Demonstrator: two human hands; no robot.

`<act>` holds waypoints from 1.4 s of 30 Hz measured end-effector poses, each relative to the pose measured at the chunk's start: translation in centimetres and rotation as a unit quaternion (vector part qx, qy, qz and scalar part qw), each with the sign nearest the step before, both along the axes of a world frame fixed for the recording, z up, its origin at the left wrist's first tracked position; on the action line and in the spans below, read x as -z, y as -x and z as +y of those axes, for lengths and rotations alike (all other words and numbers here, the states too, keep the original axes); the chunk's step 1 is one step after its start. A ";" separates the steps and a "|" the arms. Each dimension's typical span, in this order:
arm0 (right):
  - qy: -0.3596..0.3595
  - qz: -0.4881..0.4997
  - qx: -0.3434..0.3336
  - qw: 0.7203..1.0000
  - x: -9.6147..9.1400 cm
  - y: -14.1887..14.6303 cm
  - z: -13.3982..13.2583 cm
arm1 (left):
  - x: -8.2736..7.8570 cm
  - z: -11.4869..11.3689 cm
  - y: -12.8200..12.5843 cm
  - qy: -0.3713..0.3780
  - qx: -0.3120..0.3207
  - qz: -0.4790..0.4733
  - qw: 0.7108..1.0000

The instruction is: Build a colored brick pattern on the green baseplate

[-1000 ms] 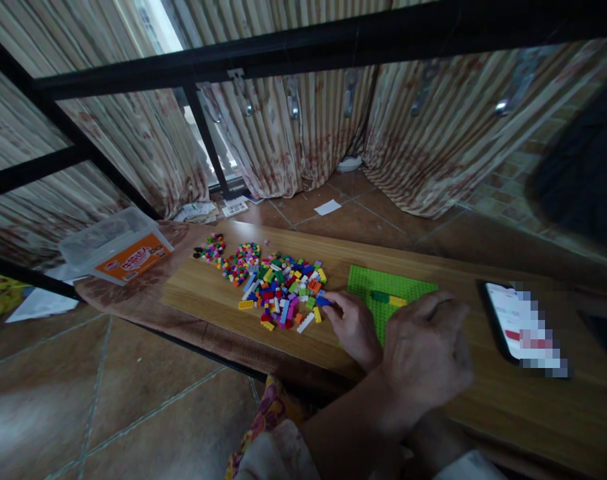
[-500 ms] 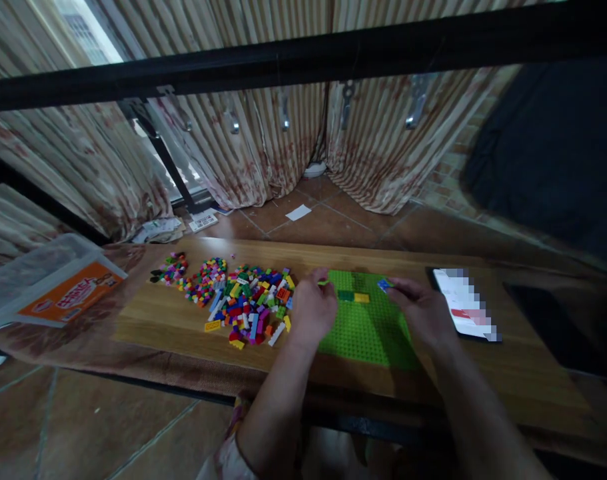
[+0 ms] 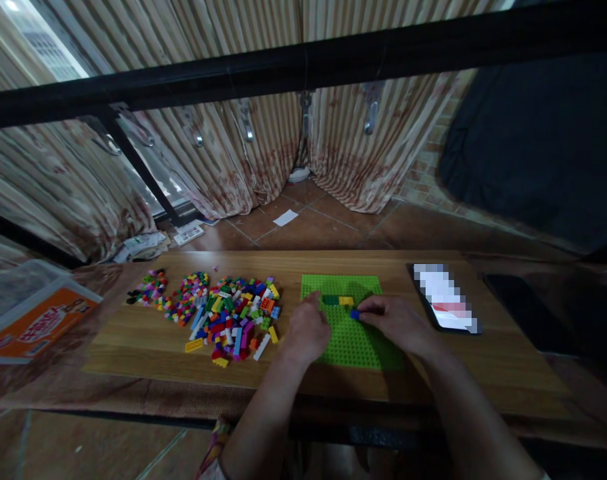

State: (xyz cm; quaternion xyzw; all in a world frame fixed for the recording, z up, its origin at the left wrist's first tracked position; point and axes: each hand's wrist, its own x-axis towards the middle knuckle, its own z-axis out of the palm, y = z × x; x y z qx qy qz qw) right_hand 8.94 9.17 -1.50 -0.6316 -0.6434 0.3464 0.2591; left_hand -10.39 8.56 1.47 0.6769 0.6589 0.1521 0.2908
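On the green baseplate [image 3: 353,347] a dark green brick [image 3: 330,300] and a yellow brick [image 3: 346,301] sit end to end in one row. My right hand [image 3: 398,321] pinches a blue brick [image 3: 354,314] between thumb and fingertips, just below and right of the yellow brick. Whether the blue brick touches the studs I cannot tell. My left hand [image 3: 307,330] lies over the plate's left side, its index finger stretched toward the dark green brick. I see nothing held in it, though its other fingers are partly hidden.
Left of the plate, a pile of mixed coloured bricks [image 3: 233,320] spreads over the wooden board [image 3: 148,353]. A clear plastic box [image 3: 33,280] with an orange label stands at the far left. A lit phone [image 3: 443,300] lies on the right, beside a dark flat object [image 3: 528,310].
My right hand has brought the blue brick leftward and down, from the plate's upper right to beside the yellow brick. My left hand has come lower along the left edge. The view has shifted.
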 end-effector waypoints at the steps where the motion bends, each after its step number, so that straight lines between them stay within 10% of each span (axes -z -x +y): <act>1: -0.002 -0.007 0.007 1.000 -0.1 0.1 0.0 | 0.0 0.0 0.0 -0.002 0.001 0.000 1.000; 23: -0.073 -0.143 0.065 0.985 1.1 6.9 -1.2 | -0.5 -0.4 0.3 0.035 -0.005 -0.070 0.997; 42: -0.021 -0.168 0.004 0.985 -0.1 6.2 -1.6 | 1.1 0.0 0.5 0.039 -0.034 -0.143 0.988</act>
